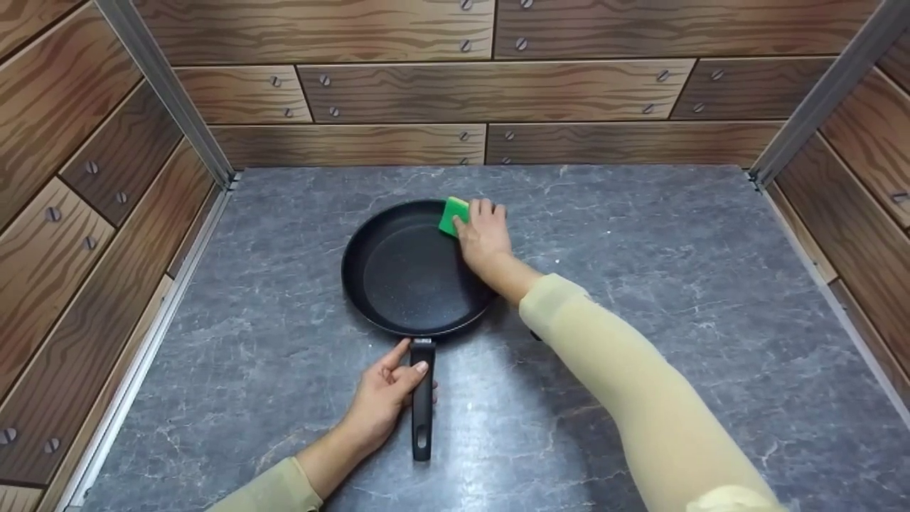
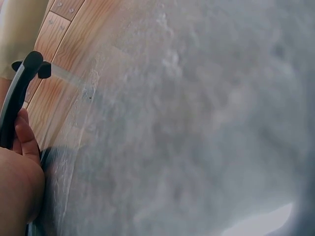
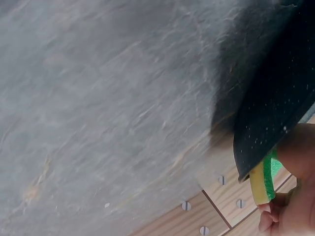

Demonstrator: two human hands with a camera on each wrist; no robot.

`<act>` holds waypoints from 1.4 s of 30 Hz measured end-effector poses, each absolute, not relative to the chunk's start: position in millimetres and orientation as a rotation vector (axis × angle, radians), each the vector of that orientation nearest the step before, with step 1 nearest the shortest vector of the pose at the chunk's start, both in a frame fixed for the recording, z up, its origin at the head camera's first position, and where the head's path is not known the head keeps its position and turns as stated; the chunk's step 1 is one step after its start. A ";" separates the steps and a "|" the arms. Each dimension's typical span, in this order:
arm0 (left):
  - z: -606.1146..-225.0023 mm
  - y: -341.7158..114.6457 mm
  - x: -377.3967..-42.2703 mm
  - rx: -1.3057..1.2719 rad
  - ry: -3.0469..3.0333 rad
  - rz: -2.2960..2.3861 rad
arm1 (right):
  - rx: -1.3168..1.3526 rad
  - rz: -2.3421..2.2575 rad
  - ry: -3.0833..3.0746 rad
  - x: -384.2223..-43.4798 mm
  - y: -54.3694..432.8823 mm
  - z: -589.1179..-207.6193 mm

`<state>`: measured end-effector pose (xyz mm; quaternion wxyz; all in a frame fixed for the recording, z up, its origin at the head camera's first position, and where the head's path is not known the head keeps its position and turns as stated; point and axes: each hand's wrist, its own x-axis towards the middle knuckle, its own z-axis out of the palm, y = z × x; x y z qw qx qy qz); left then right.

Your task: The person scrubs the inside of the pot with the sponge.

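A black frying pan has its handle pointing toward me in the head view. My left hand grips that handle close to the pan, thumb on top and some fingers hidden beneath. At the pan's far right rim, my right hand holds a green and yellow sponge. The right wrist view shows the sponge against the pan's rim, with the pan's outer side tilted above the table. In the left wrist view, the handle rises past my left hand.
A grey marble-patterned table lies under the pan. Wood-patterned panels stand behind it and on both sides, with metal posts at the corners. A small dark object shows under my right sleeve.
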<state>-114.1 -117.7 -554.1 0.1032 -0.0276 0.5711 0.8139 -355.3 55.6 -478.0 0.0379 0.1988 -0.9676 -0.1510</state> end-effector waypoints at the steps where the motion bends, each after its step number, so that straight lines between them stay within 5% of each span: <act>1: -554.0 -117.6 -114.3 -0.081 1.684 2.401 | 0.614 -0.467 -2.965 -354.8 57.2 -477.1; 42: -553.0 -116.9 -115.2 -0.068 1.628 2.406 | 1.068 -0.532 -2.938 -349.1 104.8 -461.9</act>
